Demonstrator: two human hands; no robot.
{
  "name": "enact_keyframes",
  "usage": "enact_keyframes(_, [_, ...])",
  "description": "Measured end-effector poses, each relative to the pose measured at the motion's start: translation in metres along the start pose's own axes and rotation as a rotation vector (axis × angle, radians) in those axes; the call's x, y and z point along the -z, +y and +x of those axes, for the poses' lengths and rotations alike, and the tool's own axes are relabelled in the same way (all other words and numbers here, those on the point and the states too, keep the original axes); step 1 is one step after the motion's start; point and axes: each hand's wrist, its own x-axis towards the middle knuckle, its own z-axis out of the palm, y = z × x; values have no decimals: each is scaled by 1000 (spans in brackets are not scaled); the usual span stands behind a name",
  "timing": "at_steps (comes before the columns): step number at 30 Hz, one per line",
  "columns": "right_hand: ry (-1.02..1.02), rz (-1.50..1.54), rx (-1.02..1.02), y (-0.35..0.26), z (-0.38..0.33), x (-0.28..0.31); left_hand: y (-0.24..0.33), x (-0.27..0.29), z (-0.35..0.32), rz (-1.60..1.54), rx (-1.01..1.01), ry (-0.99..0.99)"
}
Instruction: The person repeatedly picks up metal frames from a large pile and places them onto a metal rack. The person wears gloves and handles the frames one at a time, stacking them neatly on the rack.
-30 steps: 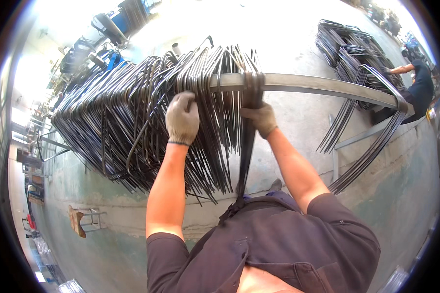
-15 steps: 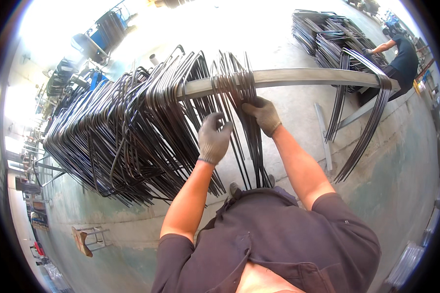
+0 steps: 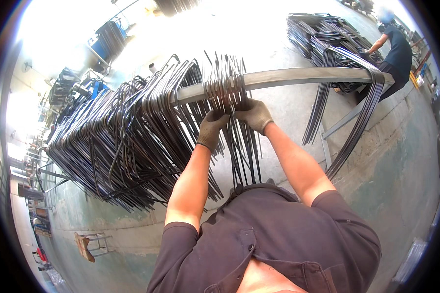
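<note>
Concrete workshop floor (image 3: 401,161), sunlit upper frame. Steel rail (image 3: 298,76) across centre. Left hand (image 3: 212,130), right hand (image 3: 253,115) gloved, fingers closed around hanging bent rods (image 3: 230,93).

Two gloved hands (image 3: 234,124), one steel rail (image 3: 298,76), one co-worker (image 3: 393,49) — bent rebar loops (image 3: 127,141) beyond counting.

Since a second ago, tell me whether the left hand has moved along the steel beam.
Yes. The left hand has slid rightward along the steel beam, closing the gap until it sits right beside the right hand on the bundle of bent rods.
</note>
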Motion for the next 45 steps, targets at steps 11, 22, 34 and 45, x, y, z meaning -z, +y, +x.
enact_keyframes(11, [-89, 466, -54, 17, -1, 1, 7, -6, 4, 109, 7, -40])
enact_keyframes(22, [-25, 367, -17, 17, 8, -5, 6, -13, 3, -42, 40, -153])
enact_keyframes(34, [117, 277, -3, 26, -8, 43, -21, -2, 10, 9, 21, -50])
enact_keyframes(45, [926, -257, 445, 14, -52, 25, -10, -1, -3, 29, 29, 7])
